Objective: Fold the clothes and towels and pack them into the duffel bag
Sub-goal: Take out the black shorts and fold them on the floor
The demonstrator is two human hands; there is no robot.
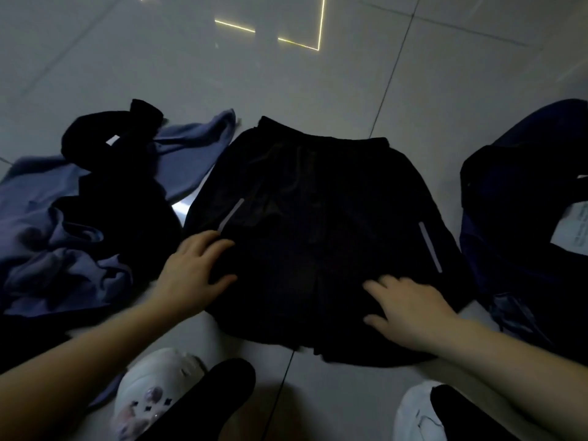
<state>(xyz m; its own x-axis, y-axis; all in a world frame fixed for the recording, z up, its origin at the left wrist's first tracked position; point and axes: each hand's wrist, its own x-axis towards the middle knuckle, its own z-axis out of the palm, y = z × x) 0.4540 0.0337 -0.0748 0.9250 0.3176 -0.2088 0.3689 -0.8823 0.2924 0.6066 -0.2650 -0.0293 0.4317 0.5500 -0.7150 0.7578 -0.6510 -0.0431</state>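
**A:** What does your head camera give you?

**B:** Your left hand (194, 268) lies flat on the near left part of the black shorts (318, 224), fingers straight and spread, thumb pointing toward your other hand. Your right hand (410, 308) rests flat on the near right part of the same garment, fingers straight and reaching toward the middle. Neither hand pinches the cloth; both press on it with open palms.

**A:** How do the shorts lie?

**B:** Spread out on the tiled floor (318, 90), waistband on the far side from your hands, hem toward you. A pale reflective strip (231, 214) sits just beyond your left fingertips, and a second one (430, 248) just beyond and outside your right hand.

**A:** And to either side?

**B:** Outside your left hand there is a rumpled blue garment (57, 243) with a black garment (117, 186) heaped on it, touching the left edge of the shorts. Outside your right hand sits the dark duffel bag (521, 192), close beside the shorts, with a white paper (576, 230) showing in it.

**A:** Nearer than your hands?

**B:** Your two pale shoes: one (149, 396) under your left forearm, one (416, 415) under your right, with dark trouser legs above them.
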